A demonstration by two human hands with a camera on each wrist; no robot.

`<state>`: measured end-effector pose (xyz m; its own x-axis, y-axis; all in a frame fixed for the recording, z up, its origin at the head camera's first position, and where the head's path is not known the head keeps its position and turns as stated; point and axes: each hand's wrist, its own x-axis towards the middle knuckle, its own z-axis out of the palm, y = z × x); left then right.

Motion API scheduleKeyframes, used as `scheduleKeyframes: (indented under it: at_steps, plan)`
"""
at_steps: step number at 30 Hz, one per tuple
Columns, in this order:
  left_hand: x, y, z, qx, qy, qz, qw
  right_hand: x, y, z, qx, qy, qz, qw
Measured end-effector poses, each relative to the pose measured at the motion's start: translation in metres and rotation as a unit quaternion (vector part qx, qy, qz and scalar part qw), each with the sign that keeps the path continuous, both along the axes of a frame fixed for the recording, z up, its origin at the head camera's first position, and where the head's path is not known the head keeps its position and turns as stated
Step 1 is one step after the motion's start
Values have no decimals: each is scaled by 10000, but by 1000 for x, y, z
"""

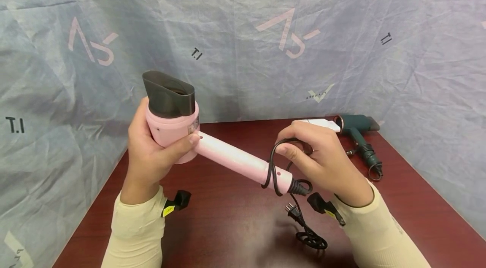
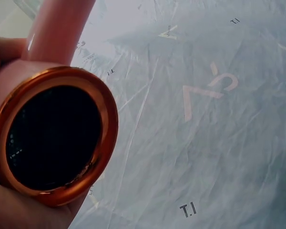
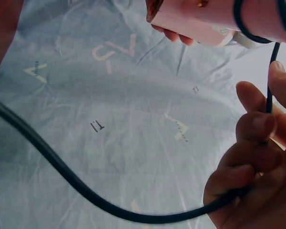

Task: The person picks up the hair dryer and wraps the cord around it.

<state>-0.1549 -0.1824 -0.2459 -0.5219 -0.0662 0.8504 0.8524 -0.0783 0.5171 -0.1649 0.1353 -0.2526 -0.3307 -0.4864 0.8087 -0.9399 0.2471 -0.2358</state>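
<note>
A pink hair dryer (image 1: 235,156) with a dark concentrator nozzle (image 1: 171,95) is held up over the table. My left hand (image 1: 153,150) grips its barrel, thumb across the front near the handle. In the left wrist view the copper-coloured rim (image 2: 112,124) around the dark rear intake shows. My right hand (image 1: 317,154) pinches the black power cord (image 3: 143,218), which loops around the handle's lower end. From there the cord hangs down to a plug (image 1: 293,212) and a small coil beneath the right wrist.
On the reddish-brown table (image 1: 220,226), a dark green hair dryer (image 1: 357,124) lies at the back right, its cord wound round its handle. A white object (image 1: 320,123) beside it is partly hidden by my right hand. Grey printed cloth (image 1: 235,40) hangs behind and at both sides.
</note>
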Motion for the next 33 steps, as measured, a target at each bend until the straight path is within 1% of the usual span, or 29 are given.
scheduleKeyframes:
  at_steps: [4, 8, 12, 16, 22, 25, 26, 29, 32, 33]
  plan:
    - [1, 2, 0, -25, -21, -178, 9998, -1, -2, -2, 144, -118, 229, 9996]
    - [6, 5, 4, 22, -6, -319, 9995, -2, -5, -5, 267, -300, 438, 9982]
    - [5, 5, 3, 145, 18, -280, 9995, -8, -8, -10, 417, -447, 522, 9968]
    - [5, 7, 3, 279, 51, -163, 9995, -12, -10, -14, 545, -547, 429, 9961]
    - [8, 13, 8, 527, 86, -143, 9985, -12, -12, -19, 683, -935, 64, 9933]
    - [9, 15, 9, 680, 75, -76, 9976, -12, -13, -22, 744, -1029, -133, 9918]
    - [9, 15, 9, 742, 74, -45, 9972, -12, -14, -22, 731, -1081, -134, 9914]
    - [9, 16, 8, 920, 50, 71, 9957, -10, -16, -24, 698, -1476, 56, 9866]
    - [8, 17, 7, 1090, 35, 117, 9940, -6, -19, -24, 618, -2005, 308, 9773]
    - [8, 17, 7, 1126, 33, 143, 9935, -5, -20, -24, 617, -2119, 352, 9747]
